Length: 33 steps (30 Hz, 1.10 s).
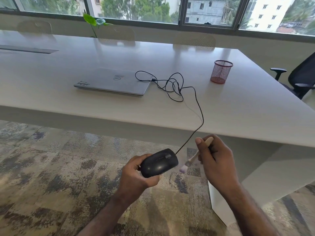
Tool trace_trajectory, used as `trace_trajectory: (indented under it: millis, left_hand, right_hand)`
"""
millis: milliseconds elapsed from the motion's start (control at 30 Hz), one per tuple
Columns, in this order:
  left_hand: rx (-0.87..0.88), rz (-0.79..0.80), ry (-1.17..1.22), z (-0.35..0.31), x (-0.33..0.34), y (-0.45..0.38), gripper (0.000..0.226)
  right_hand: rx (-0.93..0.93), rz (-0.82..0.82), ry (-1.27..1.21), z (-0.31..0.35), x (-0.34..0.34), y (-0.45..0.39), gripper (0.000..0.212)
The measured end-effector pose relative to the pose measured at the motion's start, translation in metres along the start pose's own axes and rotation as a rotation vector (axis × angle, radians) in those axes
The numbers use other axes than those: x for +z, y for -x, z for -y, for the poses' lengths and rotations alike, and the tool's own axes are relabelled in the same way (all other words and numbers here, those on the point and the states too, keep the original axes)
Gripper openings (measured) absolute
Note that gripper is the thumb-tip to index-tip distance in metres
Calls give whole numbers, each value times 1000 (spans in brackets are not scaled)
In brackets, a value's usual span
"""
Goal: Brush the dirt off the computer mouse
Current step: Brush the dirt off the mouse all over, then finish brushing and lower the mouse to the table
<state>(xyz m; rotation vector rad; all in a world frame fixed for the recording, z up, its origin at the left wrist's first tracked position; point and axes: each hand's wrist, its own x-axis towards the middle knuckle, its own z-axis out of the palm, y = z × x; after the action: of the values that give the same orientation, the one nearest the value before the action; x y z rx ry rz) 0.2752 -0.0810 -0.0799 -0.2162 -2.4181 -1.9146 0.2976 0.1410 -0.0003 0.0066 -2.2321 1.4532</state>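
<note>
- The left hand (136,174) grips the black computer mouse (159,163) from below and behind, fingers curled under its body and the thumb along its near side.
- The mouse is held in the air off the desk (238,106), below and in front of the desk's near edge, over the patterned carpet (42,176); its buttons and scroll wheel face up and its front points toward the desk.
- The right hand (215,160) is clenched round the pale wooden handle of a small brush (194,157), the handle's end sticking out above the fingers.
- The brush slants down and to the left; its pale, purplish bristles are blurred, sitting just beside the mouse's front right corner, and I cannot tell whether they touch it.
- The mouse's black cable (197,106) rises from its front, crosses the near edge of the desk and lies in loose loops toward the middle of the desk.
- The far end of the cable reaches the right side of a closed silver laptop (112,81), which lies flat toward the middle of the desk.
- A red mesh pen cup (221,71) stands upright near the desk's right edge, well apart from the laptop.
- A black office chair (301,79) stands past the right edge of the desk.
- Beyond the far edge are pale chairs (194,40), a green plant (92,23) and a row of windows (136,7).
</note>
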Motion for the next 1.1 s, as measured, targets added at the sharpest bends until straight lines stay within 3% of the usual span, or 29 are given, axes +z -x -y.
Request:
trace_trajectory:
  millis: [333,500,733,967,1100]
  left_hand:
    - [32,-155,28,-28,10,-25,63]
    - [48,-257,36,-45,21,-47,69]
    - [154,-401,-85,-71,43,-68,48]
    - [187,-459,-165,-85,72,-93,64]
    - [201,-457,-195,-96,87,-104,64]
  right_hand:
    - [-82,-162,-274,18,-9,-6,6]
    - [-45,-167,-324,17,3,-4,13]
    - [-49,-241,-339,16,11,-9,20]
    - [55,-299,-447,6,34,-40,26]
    - [44,-308,-380,2,35,-60,19]
